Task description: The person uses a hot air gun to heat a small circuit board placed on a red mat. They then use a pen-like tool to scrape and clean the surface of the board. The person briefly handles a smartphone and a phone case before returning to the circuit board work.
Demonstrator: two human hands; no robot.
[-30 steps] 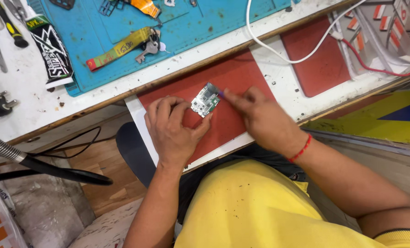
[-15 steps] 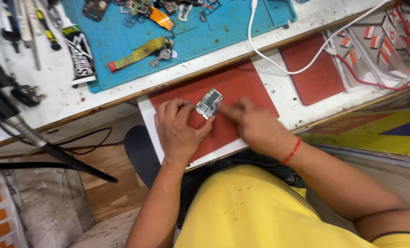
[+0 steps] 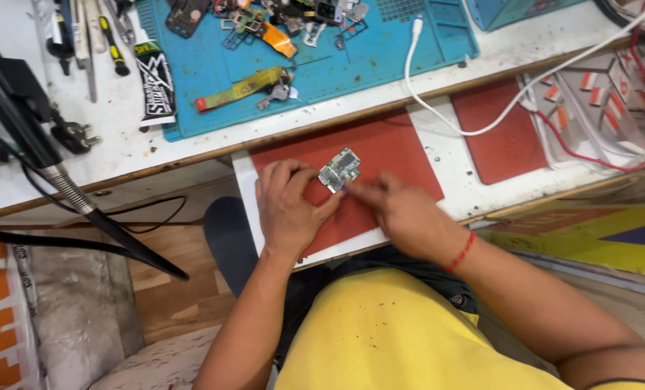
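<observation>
Left hand [image 3: 291,207] still steadying circuit board [image 3: 339,170], right hand [image 3: 402,213] blurred, seemingly shifted

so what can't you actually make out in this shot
- Head view: the right hand is motion-blurred, so whether its fingers hold a tool against the small circuit board cannot be told.
- The board's components are too small to read.
- The left hand covers the board's lower left corner.
- The parts on the blue mat are cut off by the top edge.
</observation>
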